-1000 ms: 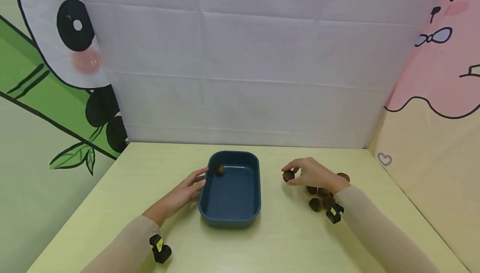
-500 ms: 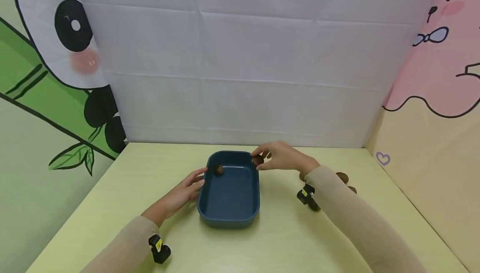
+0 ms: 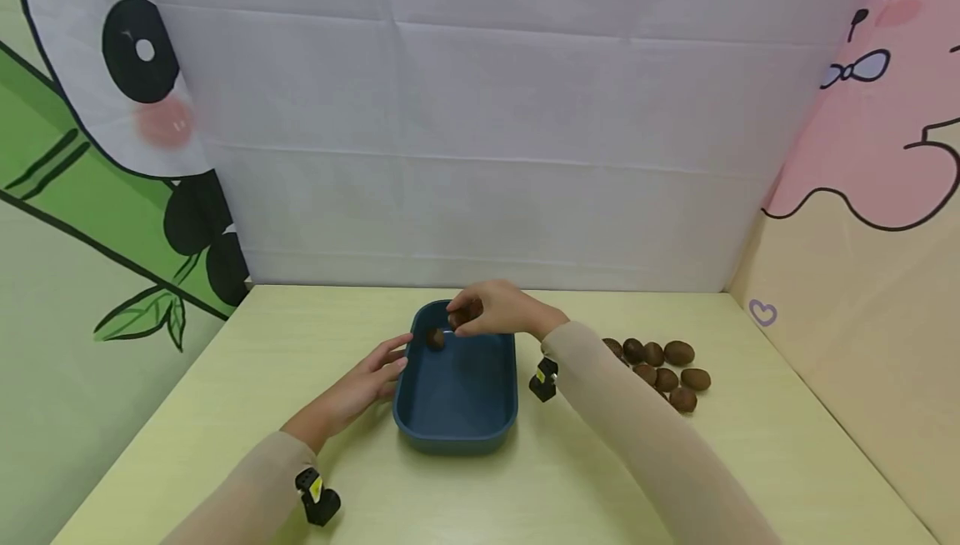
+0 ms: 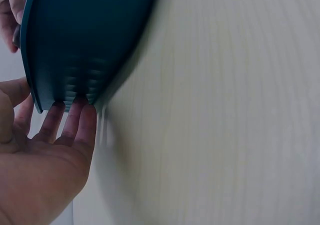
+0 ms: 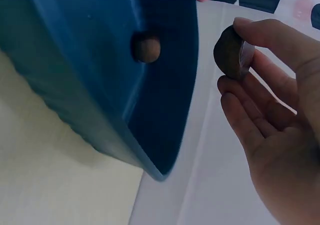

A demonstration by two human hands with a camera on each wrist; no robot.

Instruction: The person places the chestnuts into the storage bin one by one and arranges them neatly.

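My right hand (image 3: 501, 310) pinches a brown chestnut (image 5: 229, 52) between thumb and fingertips, over the far end of a dark blue rectangular basin (image 3: 457, 399). Another chestnut (image 3: 435, 339) lies inside the basin, at its far left; the right wrist view shows this lying chestnut (image 5: 148, 49) against the blue floor and wall. My left hand (image 3: 370, 374) rests against the basin's left side. In the left wrist view its fingers (image 4: 75, 122) extend straight to the ribbed outer wall, with the thumb near the rim.
Several chestnuts (image 3: 666, 378) lie in a loose group to the right on the pale wooden table (image 3: 420, 499), partly hidden by the right sleeve (image 3: 622, 412). A white cloth backdrop (image 3: 487, 153) hangs along the table's far edge, with printed panels at both sides.
My right hand has carried its chestnut leftward from beside the group, across the basin's right rim to above its far end. My left hand has stayed at the basin's side.
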